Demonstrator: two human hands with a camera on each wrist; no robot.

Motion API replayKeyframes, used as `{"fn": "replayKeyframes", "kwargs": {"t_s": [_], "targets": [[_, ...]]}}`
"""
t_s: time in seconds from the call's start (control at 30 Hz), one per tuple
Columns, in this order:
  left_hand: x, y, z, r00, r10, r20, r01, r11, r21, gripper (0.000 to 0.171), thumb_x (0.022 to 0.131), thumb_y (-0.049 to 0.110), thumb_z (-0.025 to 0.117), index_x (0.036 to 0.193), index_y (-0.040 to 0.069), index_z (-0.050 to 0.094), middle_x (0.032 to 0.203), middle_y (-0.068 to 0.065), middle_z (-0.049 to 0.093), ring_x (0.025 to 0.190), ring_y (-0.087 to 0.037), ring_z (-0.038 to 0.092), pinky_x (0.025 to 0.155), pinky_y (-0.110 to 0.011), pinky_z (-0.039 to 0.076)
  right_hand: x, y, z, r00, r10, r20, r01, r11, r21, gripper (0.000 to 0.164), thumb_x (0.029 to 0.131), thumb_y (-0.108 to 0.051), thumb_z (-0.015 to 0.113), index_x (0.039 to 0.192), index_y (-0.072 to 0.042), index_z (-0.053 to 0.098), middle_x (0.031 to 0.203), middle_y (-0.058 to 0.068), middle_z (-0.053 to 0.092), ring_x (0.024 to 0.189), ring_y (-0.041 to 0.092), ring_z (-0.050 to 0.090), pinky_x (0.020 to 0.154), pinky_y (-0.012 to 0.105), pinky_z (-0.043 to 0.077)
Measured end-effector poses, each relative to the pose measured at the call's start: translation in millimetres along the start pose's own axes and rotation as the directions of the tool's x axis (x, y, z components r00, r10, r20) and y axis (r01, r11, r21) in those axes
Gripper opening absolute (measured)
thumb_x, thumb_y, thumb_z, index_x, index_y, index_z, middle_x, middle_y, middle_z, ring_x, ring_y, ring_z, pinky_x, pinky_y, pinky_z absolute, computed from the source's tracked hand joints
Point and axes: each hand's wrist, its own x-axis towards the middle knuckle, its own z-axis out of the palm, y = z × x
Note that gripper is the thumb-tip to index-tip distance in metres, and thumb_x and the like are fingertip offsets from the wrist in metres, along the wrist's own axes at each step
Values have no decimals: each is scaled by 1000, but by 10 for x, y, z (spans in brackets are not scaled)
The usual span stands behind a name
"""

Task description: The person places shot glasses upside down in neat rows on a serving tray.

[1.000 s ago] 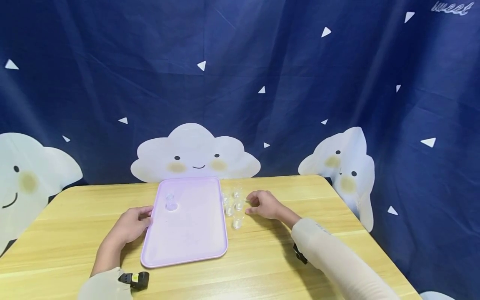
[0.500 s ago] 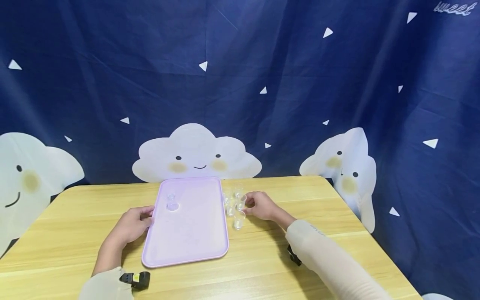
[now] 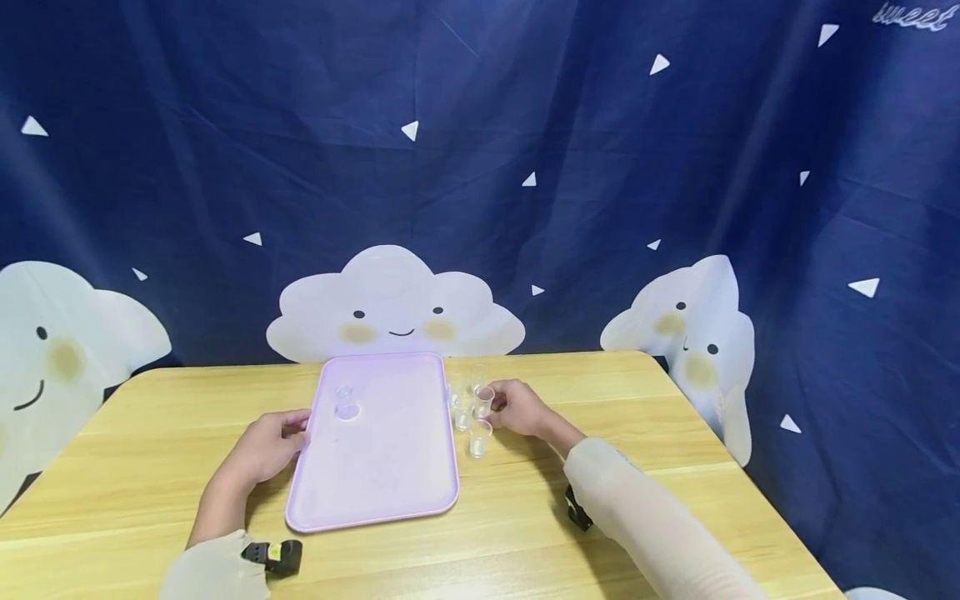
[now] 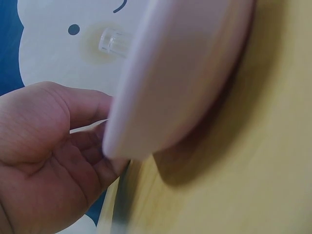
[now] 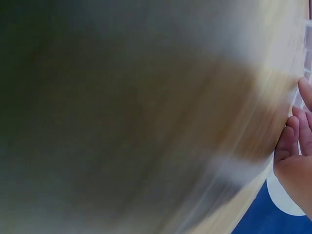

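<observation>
A lilac rectangular tray (image 3: 382,467) lies on the table with one small clear cup (image 3: 345,402) standing near its far left. My left hand (image 3: 262,450) holds the tray's left rim between thumb and fingers; in the left wrist view that hand (image 4: 53,146) has its fingertips partly hidden by the rim. Several more clear cups stand close together just right of the tray. My right hand (image 3: 521,408) pinches one clear cup (image 3: 483,402) of that group. Nearer me stands another cup (image 3: 480,438). The right wrist view shows only part of my right hand (image 5: 295,146), at its edge.
The wooden table (image 3: 570,533) extends around the tray and ends at a dark blue curtain (image 3: 465,208) printed with clouds and triangles. A black wrist camera (image 3: 277,557) sits on the left sleeve, close to the tray's near left corner.
My right hand has moved left, from beside the cup group onto one cup, and now pinches it. The left hand and the tray stay in place.
</observation>
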Motion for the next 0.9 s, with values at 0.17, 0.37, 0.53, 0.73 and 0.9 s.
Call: {"fn": "replayKeyframes", "kwargs": {"t_s": [0.17, 0.37, 0.53, 0.73, 0.9], "targets": [[-6, 8, -7, 1000, -1, -1, 1, 1000, -2, 44, 98, 4, 57, 137, -14, 54, 123, -29, 66, 114, -47, 62, 97, -62, 49, 13, 18, -5, 999, 34, 9, -34, 998, 53, 29, 83, 1, 81, 111, 2, 73, 88, 6, 68, 81, 12, 58, 76, 26, 53], [0, -11, -2, 1000, -2, -1, 2, 1000, 2, 44, 98, 5, 57, 138, -14, 55, 124, -30, 65, 118, -49, 59, 100, -64, 47, 5, 22, -55, 998, 33, 47, -39, 992, 118, 25, 84, 2, 79, 107, 3, 70, 83, 4, 69, 74, 10, 59, 67, 23, 51], [9, -10, -4, 1000, -7, 1, 7, 1000, -2, 44, 98, 5, 57, 138, -14, 54, 125, -30, 65, 118, -48, 59, 99, -64, 47, -54, -71, -182, 999, -1, 53, -8, 986, 169, 26, 83, 7, 77, 106, 8, 67, 87, 12, 72, 78, 15, 65, 68, 23, 53], [-4, 9, -10, 1000, -11, 3, 11, 1000, 4, 44, 98, 5, 56, 138, -14, 53, 125, -30, 65, 119, -50, 58, 100, -65, 46, -76, -103, -291, 1000, -18, 19, 16, 992, 128, 28, 83, 2, 78, 109, 6, 68, 91, 10, 72, 81, 13, 66, 70, 24, 55], [-6, 6, -6, 1000, -10, 3, 10, 1000, 0, 45, 98, 4, 57, 138, -14, 54, 125, -30, 65, 119, -49, 58, 100, -65, 46, -89, -181, -407, 997, -78, -15, 79, 991, 109, 25, 85, 2, 78, 108, 5, 68, 92, 10, 73, 83, 14, 68, 71, 24, 56]]}}
